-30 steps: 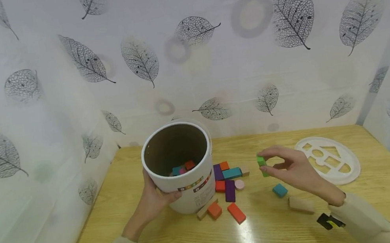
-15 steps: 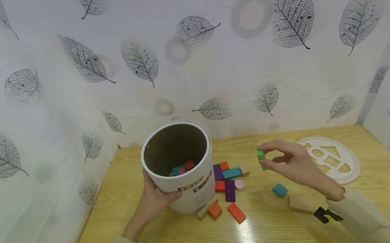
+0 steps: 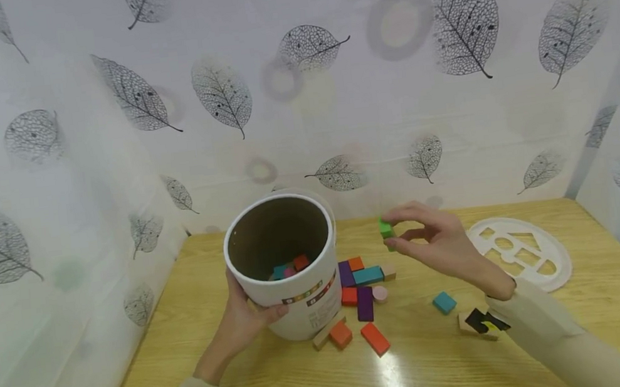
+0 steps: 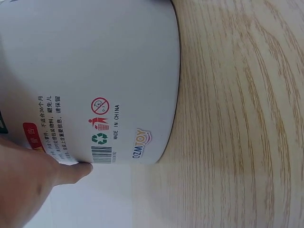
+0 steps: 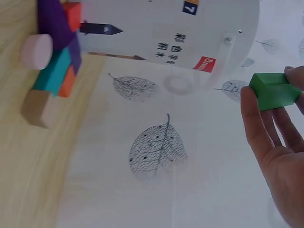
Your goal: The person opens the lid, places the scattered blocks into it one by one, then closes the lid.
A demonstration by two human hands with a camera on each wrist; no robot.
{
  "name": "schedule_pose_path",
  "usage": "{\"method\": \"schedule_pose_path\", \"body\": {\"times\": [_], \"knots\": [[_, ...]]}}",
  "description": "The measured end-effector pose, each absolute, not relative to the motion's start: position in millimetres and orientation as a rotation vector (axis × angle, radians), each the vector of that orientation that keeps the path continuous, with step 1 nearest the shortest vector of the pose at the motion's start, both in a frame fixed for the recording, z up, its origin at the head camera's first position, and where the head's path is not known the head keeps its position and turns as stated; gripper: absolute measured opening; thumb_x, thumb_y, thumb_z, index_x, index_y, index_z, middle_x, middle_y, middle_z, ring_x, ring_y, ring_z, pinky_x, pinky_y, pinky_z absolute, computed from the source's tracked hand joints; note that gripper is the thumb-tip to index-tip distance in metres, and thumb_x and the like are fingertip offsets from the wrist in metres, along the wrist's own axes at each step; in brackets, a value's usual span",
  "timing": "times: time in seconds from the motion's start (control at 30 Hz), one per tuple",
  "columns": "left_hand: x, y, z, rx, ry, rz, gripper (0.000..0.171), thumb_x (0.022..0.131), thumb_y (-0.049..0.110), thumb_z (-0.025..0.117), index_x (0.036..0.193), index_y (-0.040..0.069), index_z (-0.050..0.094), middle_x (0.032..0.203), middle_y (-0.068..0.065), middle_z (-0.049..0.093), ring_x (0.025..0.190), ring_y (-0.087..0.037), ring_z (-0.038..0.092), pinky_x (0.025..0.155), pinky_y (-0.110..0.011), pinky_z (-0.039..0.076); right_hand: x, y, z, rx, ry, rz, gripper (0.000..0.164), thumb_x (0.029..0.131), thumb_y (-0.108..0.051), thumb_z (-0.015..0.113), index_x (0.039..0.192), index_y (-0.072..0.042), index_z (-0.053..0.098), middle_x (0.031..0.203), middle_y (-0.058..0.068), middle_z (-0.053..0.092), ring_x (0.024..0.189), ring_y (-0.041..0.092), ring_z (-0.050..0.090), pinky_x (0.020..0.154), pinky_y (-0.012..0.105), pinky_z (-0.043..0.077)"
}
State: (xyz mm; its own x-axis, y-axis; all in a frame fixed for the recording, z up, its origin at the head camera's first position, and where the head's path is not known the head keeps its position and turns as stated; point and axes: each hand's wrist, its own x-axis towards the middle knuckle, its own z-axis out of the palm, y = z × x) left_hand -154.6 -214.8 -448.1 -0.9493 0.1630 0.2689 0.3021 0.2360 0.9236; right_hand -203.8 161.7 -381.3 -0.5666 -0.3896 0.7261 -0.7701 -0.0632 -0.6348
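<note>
Pinches smooth, angular green block [image 5: 275, 95] in right hand [image 3: 433, 234], above wood-grained table [image 3: 435, 363] — grips printed white cylindrical tub [image 3: 296, 321] with left hand [image 3: 246, 317].

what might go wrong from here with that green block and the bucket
The green block is pinched between the fingertips of the right hand above the table, so it might slip and drop.

If it goes toward the white bucket, it could knock the raised rim.

The left hand holds the bucket from one side; if the bucket shifts, it may push the orange block near its base.
</note>
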Motion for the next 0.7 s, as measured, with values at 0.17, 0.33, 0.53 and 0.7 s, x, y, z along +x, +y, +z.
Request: {"method": "schedule_pose_path", "body": {"times": [0.17,0.33,0.53,0.7], "knots": [[-154.1,-215.1,-448.5,-0.454,-2.369,-1.814,0.131,0.073,0.009,0.090,0.161,0.038,-0.004,0.167,-0.006,0.018,0.152,-0.040,0.027,0.122,-0.070,0.022,-213.7,143.9,-367.2,1.290,-1.898,1.635,0.046,0.077,0.025,0.072,0.119,0.009,0.068,0.121,-0.004,0.069,0.101,0.007,0.070,0.074,0.029,0.065],[-154.5,-216.0,-450.2,-0.460,-2.363,-1.815,0.131,0.074,0.008,0.089,0.161,0.038,-0.004,0.167,-0.007,0.019,0.152,-0.041,0.027,0.122,-0.071,0.021,-223.1,127.0,-357.9,1.371,-1.836,1.591,0.044,0.078,0.021,0.074,0.119,0.008,0.068,0.119,0.006,0.070,0.103,0.009,0.069,0.076,0.030,0.066],[-154.4,-216.2,-450.2,-0.460,-2.357,-1.821,0.131,0.073,0.007,0.089,0.161,0.037,-0.003,0.167,-0.007,0.019,0.151,-0.042,0.028,0.122,-0.071,0.020,-228.6,107.8,-345.1,1.416,-1.841,1.564,0.044,0.077,0.021,0.075,0.118,0.008,0.069,0.119,0.018,0.069,0.109,0.012,0.069,0.080,0.034,0.066],[-154.3,-215.7,-449.7,-0.454,-2.357,-1.838,0.131,0.073,0.007,0.089,0.161,0.037,-0.003,0.167,-0.009,0.019,0.151,-0.042,0.028,0.122,-0.071,0.020,-232.4,92.1,-338.7,1.465,-1.817,1.469,0.044,0.076,0.017,0.078,0.117,0.005,0.070,0.119,0.020,0.069,0.110,0.013,0.068,0.080,0.033,0.065]]}}
